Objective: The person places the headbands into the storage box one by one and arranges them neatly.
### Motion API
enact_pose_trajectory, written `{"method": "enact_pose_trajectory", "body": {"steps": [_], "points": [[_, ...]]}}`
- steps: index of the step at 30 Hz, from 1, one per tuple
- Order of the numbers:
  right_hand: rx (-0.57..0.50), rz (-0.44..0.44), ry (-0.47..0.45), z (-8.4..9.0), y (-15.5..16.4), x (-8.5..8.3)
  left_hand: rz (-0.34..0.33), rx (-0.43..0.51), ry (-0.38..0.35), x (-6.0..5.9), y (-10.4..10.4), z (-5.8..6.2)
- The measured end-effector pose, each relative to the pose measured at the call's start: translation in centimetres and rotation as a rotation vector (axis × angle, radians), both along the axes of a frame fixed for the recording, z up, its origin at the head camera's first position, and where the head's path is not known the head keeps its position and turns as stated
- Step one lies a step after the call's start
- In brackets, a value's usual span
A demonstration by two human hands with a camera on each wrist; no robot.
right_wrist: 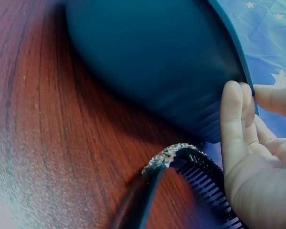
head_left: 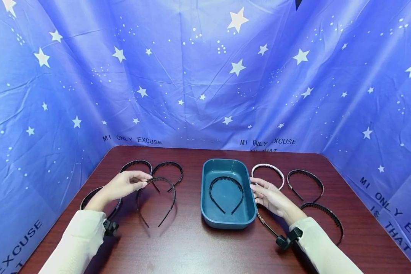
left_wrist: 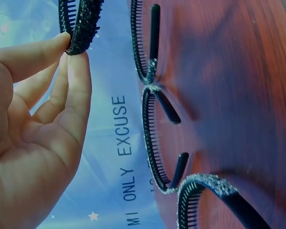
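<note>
Above the dark wooden worktop (head_left: 198, 243), the left hand (head_left: 123, 185) pinches a black toothed plastic headband (head_left: 156, 199) by its arch; the right hand (head_left: 272, 198), fingers relaxed, touches the teal plastic tray (head_left: 205, 213). Blue backdrop (head_left: 205, 76) reads "MI ONLY EXCUSE".

- Both arms wear long cream-white sleeves reaching the wrists.
- A small black camera mount sits at each wrist.
- left hand (head_left: 124, 184) and right hand (head_left: 271, 198) are bare, ungloved.
</note>
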State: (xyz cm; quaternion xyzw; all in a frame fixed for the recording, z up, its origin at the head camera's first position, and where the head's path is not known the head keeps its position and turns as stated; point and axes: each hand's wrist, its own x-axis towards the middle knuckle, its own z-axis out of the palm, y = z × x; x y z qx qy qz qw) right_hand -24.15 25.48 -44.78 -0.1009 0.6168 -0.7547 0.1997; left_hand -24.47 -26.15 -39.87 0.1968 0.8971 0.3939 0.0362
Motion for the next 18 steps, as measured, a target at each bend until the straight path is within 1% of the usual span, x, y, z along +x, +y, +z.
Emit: {"method": "enact_pose_trajectory", "body": {"steps": [4, 9, 12, 18], "points": [[0.003, -0.003, -0.003, 0.0, 0.0, 0.0, 0.001, 0.035, -0.028, -0.1, 0.4, 0.2], [0.002, -0.002, 0.0, 0.0, -0.1, 0.0, 0.003, 0.062, -0.042, -0.3, 0.9, 0.3], [0.002, -0.001, -0.001, 0.0, 0.0, 0.0, -0.014, 0.083, -0.038, -0.2, 1.3, 0.4], [-0.001, -0.002, -0.003, -0.1, 0.0, 0.0, -0.038, 0.115, -0.023, 0.0, 2.3, 1.2]]}}
